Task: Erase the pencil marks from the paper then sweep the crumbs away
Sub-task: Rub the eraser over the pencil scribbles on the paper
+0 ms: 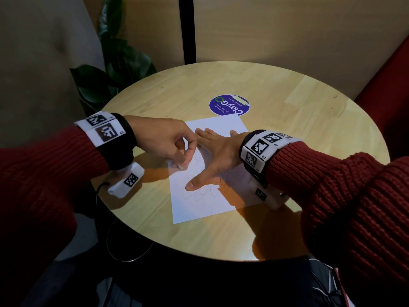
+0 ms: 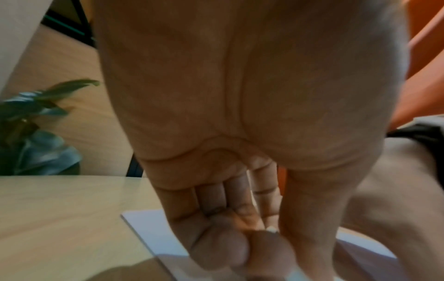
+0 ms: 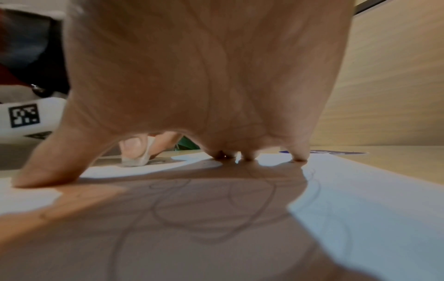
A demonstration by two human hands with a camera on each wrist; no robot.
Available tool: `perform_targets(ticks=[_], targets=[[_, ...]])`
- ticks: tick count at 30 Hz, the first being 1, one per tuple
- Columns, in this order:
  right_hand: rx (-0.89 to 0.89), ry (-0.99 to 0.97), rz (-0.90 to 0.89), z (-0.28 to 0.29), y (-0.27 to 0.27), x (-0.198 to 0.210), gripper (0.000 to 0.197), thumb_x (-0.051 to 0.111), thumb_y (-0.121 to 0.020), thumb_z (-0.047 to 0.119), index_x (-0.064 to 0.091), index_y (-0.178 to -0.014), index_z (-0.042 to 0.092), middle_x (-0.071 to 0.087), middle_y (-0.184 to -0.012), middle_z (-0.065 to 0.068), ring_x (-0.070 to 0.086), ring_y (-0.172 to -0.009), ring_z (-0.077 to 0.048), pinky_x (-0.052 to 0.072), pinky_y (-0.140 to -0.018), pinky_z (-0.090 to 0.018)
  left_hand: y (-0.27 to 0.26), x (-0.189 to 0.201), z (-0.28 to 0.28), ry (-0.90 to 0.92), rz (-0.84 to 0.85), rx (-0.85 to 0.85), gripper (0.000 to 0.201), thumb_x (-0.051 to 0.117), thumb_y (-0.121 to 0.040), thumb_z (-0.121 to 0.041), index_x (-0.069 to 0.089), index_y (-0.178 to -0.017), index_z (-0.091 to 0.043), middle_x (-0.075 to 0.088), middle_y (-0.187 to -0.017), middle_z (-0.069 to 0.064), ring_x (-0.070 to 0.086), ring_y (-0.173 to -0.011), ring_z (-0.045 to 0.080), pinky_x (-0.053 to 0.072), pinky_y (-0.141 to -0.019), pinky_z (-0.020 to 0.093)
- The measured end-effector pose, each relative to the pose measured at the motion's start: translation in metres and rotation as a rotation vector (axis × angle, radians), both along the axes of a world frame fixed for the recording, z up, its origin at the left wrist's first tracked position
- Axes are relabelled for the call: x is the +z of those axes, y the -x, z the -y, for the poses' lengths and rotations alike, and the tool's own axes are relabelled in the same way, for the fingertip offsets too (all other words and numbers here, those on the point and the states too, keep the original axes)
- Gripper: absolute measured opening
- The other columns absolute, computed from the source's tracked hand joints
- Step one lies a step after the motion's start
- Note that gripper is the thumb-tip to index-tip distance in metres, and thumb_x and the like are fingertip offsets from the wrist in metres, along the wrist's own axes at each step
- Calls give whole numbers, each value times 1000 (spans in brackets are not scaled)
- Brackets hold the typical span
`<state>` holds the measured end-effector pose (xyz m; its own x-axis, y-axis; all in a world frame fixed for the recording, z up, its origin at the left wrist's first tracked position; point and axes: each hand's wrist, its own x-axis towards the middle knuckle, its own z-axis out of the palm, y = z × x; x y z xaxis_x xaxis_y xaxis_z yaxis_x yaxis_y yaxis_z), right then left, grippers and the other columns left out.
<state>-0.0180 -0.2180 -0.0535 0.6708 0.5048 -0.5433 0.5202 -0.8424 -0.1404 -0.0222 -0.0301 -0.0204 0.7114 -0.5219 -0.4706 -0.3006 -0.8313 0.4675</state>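
The paper is pinned flat on the round table by the right hand, fingers spread – presumably so rubbing cannot shift it. A small white eraser is pinched in the left hand at the sheet's left edge (pencil loops remain, nearer)

The round table was pale wood with visible grain and a smooth, faintly glossy finish that caught reflections. The paper was thin, white and matt, with faint grey pencil marks. The eraser looked white, matt and rubbery. A glossy purple printed sticker lay flat on the far wood. Both sleeves were coarse red ribbed knit. The wrist bands looked like smooth white plastic.
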Motion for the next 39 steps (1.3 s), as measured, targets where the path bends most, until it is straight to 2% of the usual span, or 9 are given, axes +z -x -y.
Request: perform_targets(ticks=[4, 8, 12, 16, 21, 25, 29, 34, 39], targets=[[-2, 7, 6, 0, -1, -1, 146, 64, -62, 96, -19, -164, 31, -27, -170, 13, -25, -156, -9, -8, -124, -65, 5, 1, 7, 6, -134, -89, 5, 81, -94, -12, 76, -93, -11, 80, -78, 7, 72, -69, 16, 55, -69, 20], [0, -7, 13, 0, 0, 0, 144, 64, -63, 95, -18, -164, 33, -25, -171, 11, -23, -157, -10, -7, -124, -65, -3, 1, -1, 3, 31, -2, 4, 80, -94, -13, 77, -91, -14, 80, -76, 2, 69, -66, 9, 50, -65, 13], [1, -6, 9, 0, 1, 1, 143, 65, -64, 93, -16, -164, 32, -25, -171, 11, -23, -156, -9, -6, -125, -64, 5, -1, 7, 20, -142, -68, 4, 81, -94, -11, 77, -95, -11, 80, -79, 9, 73, -70, 18, 56, -69, 19], [-21, -76, -46, 9, -6, 5, 123, 66, -80, 80, -12, -165, 37, -20, -171, 18, -20, -155, -1, -5, -128, -56, -20, -2, -8, -42, 285, 83, 4, 80, -94, -26, 77, -92, -28, 80, -80, -5, 70, -73, 11, 49, -68, 20], [-23, -143, -47, 13, -10, -3, 125, 70, -74, 82, -5, -165, 42, -17, -172, 15, -18, -157, -3, -7, -128, -52, -15, -8, 5, 68, -107, -17, 8, 83, -93, -13, 78, -99, -9, 82, -88, 12, 75, -76, 20, 61, -77, 28], [-1, -80, -5, 10, -10, -5, 137, 65, -70, 90, -17, -164, 34, -23, -171, 12, -22, -156, -6, -10, -127, -53, -31, -6, -3, 7, 177, 72, 2, 79, -95, -20, 78, -93, -20, 82, -82, 3, 74, -74, 16, 55, -75, 27], [-15, -62, 0, 10, -11, -9, 141, 64, -63, 95, -16, -164, 38, -25, -170, 13, -23, -156, -6, -11, -126, -55, -18, -6, 8, 36, -102, -33, 4, 82, -93, -13, 79, -96, -12, 82, -83, 7, 73, -73, 16, 58, -73, 24], [1, -56, 17, 8, -10, -11, 143, 64, -64, 94, -19, -163, 34, -26, -170, 13, -22, -156, -6, -11, -126, -56, -23, -7, 3, 42, 141, 63, 4, 79, -94, -17, 79, -93, -20, 81, -79, -2, 67, -68, 2, 51, -74, 24], [-11, -55, 3, 9, -10, -11, 143, 64, -60, 97, -16, -163, 38, -26, -170, 14, -24, -155, -7, -12, -126, -55, -12, -6, 13, 23, -61, -57, 2, 81, -94, -15, 80, -95, -16, 82, -82, -1, 70, -72, 7, 54, -75, 21]])
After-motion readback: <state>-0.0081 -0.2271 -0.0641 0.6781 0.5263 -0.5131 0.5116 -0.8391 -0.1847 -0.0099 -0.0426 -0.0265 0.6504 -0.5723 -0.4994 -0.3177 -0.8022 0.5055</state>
